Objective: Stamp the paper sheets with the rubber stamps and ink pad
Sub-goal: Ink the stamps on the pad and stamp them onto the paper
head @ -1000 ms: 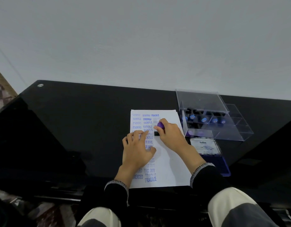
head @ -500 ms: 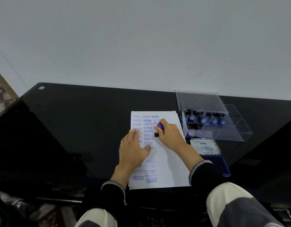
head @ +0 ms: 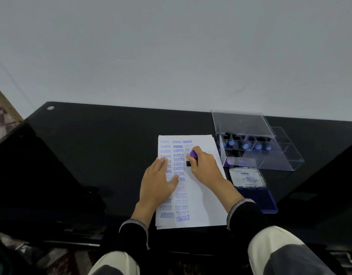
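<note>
Gripping a purple-handled rubber stamp [head: 192, 155], the right hand [head: 206, 167] has its black base down on the paper sheets [head: 203, 203], fingers curled round the handle. Just left of it the left hand [head: 158, 183] lies flat with straight fingers on the stamped blue words, thumb pointing toward the stamp. Off to the right of the stamping hand sits the ink pad [head: 258, 197], lid flipped up, and beyond that a clear plastic box [head: 270, 155] with more stamps inside, all on a glossy black table [head: 92, 155].
</note>
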The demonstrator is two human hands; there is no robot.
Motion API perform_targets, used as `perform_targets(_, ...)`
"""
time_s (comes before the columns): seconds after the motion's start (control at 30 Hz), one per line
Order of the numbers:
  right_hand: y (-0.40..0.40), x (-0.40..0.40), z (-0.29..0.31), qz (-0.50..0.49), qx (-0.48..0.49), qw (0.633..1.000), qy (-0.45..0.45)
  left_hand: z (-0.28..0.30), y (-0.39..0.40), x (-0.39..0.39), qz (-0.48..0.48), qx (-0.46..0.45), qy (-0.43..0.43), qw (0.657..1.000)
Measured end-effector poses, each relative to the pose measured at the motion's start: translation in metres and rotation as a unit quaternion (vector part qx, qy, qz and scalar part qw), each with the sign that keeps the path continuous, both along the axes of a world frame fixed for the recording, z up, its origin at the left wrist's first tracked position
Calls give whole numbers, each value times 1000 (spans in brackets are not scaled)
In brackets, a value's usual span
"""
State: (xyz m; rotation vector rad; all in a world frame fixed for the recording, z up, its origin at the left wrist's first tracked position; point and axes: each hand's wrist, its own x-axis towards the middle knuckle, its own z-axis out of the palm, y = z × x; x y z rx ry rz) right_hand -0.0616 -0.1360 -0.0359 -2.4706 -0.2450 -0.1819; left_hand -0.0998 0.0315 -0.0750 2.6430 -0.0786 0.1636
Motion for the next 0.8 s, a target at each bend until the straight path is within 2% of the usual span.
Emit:
perform_targets(0.23,0,11,5,-1,-1,999,39,-1,0,0,1,3,1,1000)
perform_targets(0.4,0,3,-3,-2,7,1000,12,0,-1,0,6,25,-5,1000)
perform_targets(0.47,0,0,-6,-3,10,1000,-1,1,-1,1,44,51,-25,997)
perform_targets(0.57,1,-1,-7,-2,10,1000,-8,1,1,4,123,29,-4,992)
perform_targets(0.8,1,6,0,-3,10,1000,16,-2,1,7,127,-31,2,991)
